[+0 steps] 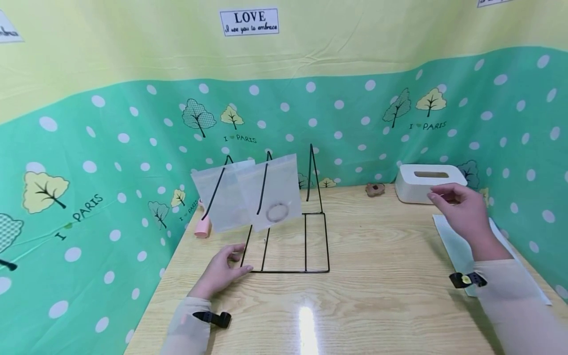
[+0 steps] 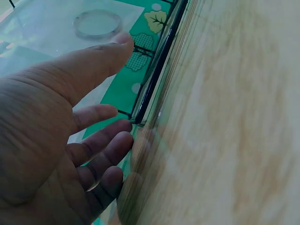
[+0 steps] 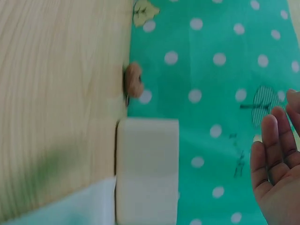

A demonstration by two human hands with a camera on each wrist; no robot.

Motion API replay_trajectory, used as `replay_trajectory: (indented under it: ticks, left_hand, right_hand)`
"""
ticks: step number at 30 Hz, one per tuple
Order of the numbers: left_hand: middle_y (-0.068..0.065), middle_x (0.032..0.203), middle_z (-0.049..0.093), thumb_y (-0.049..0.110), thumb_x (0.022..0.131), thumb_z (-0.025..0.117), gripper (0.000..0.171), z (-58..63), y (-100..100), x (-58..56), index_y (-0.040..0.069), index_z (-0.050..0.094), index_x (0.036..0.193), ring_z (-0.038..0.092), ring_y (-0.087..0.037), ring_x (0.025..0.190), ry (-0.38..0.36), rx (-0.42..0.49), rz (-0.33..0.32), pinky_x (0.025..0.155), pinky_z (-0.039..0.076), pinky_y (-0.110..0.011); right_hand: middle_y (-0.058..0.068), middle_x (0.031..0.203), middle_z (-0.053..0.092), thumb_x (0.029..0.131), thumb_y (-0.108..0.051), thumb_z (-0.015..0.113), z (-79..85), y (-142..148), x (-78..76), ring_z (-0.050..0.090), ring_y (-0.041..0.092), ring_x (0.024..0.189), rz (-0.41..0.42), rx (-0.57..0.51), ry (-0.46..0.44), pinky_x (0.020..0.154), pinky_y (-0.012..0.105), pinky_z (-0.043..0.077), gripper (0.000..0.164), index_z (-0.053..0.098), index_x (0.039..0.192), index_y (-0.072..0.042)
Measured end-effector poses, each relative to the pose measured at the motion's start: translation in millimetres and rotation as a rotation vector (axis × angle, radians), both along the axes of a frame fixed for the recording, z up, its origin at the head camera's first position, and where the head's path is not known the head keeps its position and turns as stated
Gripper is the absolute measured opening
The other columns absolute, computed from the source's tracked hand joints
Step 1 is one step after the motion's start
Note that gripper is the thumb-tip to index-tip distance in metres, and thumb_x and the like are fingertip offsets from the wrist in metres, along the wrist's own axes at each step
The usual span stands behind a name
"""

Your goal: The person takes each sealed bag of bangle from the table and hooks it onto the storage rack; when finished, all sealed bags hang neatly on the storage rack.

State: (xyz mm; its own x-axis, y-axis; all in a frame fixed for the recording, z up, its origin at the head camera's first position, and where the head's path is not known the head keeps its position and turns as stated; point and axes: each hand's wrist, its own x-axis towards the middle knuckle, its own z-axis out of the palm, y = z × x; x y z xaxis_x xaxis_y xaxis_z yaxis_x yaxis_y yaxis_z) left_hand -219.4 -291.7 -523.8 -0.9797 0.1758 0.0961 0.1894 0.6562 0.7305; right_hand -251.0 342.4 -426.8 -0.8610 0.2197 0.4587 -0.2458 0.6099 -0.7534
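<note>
Left hand (image 1: 224,270): held low, thumb (image 2: 91,68) stretched out, fingers (image 2: 112,152) loosely bent, gap between them.
Right hand (image 1: 463,214): higher and farther forward, fingers (image 3: 272,145) slightly bent, thumb tip near fingertips.
Left forearm (image 1: 188,323): pale-sleeved, entering from below.
Right forearm (image 1: 514,305): pale-sleeved, entering lower right.
Wrists: one black strap (image 1: 213,318) each.
</note>
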Motion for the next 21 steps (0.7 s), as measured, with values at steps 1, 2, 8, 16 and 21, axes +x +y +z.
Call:
replay_trajectory:
  ticks: [1, 2, 8, 16, 21]
  left_hand:
    - [-0.003, 0.135, 0.063, 0.036, 0.084, 0.091, 0.075, -1.2, 0, -0.4, 0.009, 0.059, 0.146, 0.062, -0.021, 0.112, 0.006, -0.006, -0.002, 0.091, 0.052, -0.044]
    - [-0.003, 0.134, 0.064, 0.037, 0.084, 0.091, 0.075, -2.0, 0, -0.7, 0.009, 0.060, 0.146, 0.062, -0.021, 0.111, 0.011, -0.014, -0.003, 0.092, 0.052, -0.043]
    - [-0.002, 0.128, 0.063, 0.036, 0.081, 0.093, 0.075, -3.0, 0, -0.7, 0.007, 0.061, 0.143, 0.061, -0.018, 0.106, 0.026, -0.031, -0.011, 0.091, 0.052, -0.042]
    - [-0.002, 0.115, 0.062, 0.033, 0.079, 0.095, 0.074, -0.1, 1, 1.0, 0.007, 0.064, 0.141, 0.058, -0.018, 0.102, 0.019, -0.058, -0.015, 0.087, 0.051, -0.039]
    - [-0.002, 0.112, 0.061, 0.031, 0.078, 0.096, 0.073, 0.8, 1, 1.3, 0.008, 0.065, 0.140, 0.057, -0.019, 0.101, 0.014, -0.063, -0.014, 0.090, 0.049, -0.041]
  right_hand:
    - [-0.021, 0.096, 0.064, 0.101, -0.033, 0.072, -1.1, 6, 0.2, 0.059, 0.002, 0.085, -0.007, -0.003, -0.014, 0.068, 0.011, 0.046, 0.035, 0.072, 0.122, -0.005]
    - [-0.021, 0.096, 0.064, 0.101, -0.034, 0.072, -2.2, 11, 0.6, 0.058, 0.002, 0.085, -0.014, -0.005, -0.034, 0.067, 0.012, 0.046, 0.038, 0.071, 0.124, -0.005]
    - [-0.014, 0.104, 0.060, 0.102, -0.043, 0.067, -10.4, 42, 0.2, 0.053, 0.007, 0.090, -0.044, 0.025, -0.140, 0.066, 0.015, 0.046, 0.049, 0.066, 0.134, -0.005]
    - [0.003, 0.122, 0.058, 0.102, -0.054, 0.061, -18.5, 77, -2.0, 0.049, 0.016, 0.100, -0.047, 0.089, -0.302, 0.065, 0.018, 0.047, 0.062, 0.061, 0.141, -0.006]
    - [0.008, 0.125, 0.058, 0.102, -0.057, 0.059, -24.3, 97, -5.8, 0.051, 0.018, 0.101, -0.059, 0.099, -0.354, 0.065, 0.019, 0.049, 0.068, 0.059, 0.143, -0.003]
